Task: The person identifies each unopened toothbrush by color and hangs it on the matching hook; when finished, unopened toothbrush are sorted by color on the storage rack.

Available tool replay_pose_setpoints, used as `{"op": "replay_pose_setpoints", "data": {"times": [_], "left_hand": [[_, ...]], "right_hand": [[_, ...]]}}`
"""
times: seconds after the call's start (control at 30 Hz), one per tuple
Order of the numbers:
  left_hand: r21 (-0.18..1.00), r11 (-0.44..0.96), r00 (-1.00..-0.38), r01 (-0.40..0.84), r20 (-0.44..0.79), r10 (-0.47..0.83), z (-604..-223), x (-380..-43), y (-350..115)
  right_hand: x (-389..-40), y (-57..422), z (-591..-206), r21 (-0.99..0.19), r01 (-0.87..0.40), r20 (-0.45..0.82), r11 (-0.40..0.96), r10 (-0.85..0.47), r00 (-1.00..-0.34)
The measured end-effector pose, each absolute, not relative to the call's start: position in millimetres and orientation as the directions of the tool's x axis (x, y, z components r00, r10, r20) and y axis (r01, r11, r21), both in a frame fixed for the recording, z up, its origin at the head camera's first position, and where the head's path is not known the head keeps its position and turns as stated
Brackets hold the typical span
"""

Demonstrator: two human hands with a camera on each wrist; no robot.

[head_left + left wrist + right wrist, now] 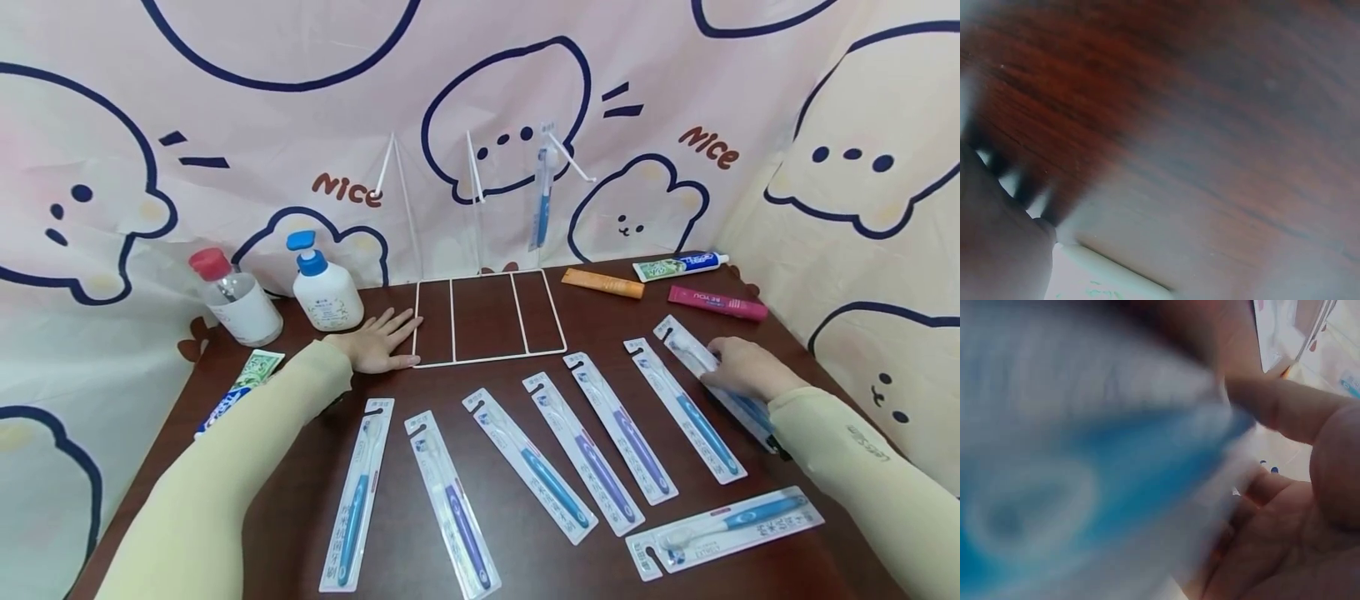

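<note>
My right hand (752, 367) pinches a packaged blue toothbrush (681, 340) at the right of the table. In the right wrist view the blue toothbrush handle (1141, 469) looms close and blurred, between thumb and fingers. My left hand (377, 341) lies flat with fingers spread, its fingertips at the left side of a white wire rack's base (487, 360). From the rack several prongs stick out, and one packaged blue toothbrush (543, 196) hangs on the right prong (572, 158). Packaged blue and purple toothbrushes, among them a blue one (354, 500), lie in front.
Behind my left arm stand a red-capped bottle (243, 304) and a blue-topped pump bottle (327, 296). A toothpaste tube (242, 387) lies beside that arm. At the back right are an orange tube (603, 283), a green-and-blue tube (678, 266) and a pink tube (716, 303).
</note>
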State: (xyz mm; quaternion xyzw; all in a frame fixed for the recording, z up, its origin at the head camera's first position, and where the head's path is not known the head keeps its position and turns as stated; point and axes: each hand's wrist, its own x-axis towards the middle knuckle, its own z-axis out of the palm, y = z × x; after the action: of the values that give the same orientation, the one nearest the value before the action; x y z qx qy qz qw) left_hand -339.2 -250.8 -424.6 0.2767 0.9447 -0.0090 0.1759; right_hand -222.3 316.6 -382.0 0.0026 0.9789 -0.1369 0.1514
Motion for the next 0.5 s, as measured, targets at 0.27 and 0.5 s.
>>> {"op": "replay_pose_setpoints", "data": {"times": [0.27, 0.5], "left_hand": [[0.063, 0.853, -0.791, 0.518, -0.343, 0.506, -430.3, -340.6, -250.2], [0.055, 0.859, -0.800, 0.510, -0.336, 0.497, -430.2, -340.9, -251.7]], "right_hand": [[-207.6, 320.3, -368.3, -0.298, 0.069, -0.286, 0.952, -0.020, -0.958], [-197.4, 310.8, -337.3, -0.394, -0.045, -0.120, 0.918, -0.100, -0.988]]}}
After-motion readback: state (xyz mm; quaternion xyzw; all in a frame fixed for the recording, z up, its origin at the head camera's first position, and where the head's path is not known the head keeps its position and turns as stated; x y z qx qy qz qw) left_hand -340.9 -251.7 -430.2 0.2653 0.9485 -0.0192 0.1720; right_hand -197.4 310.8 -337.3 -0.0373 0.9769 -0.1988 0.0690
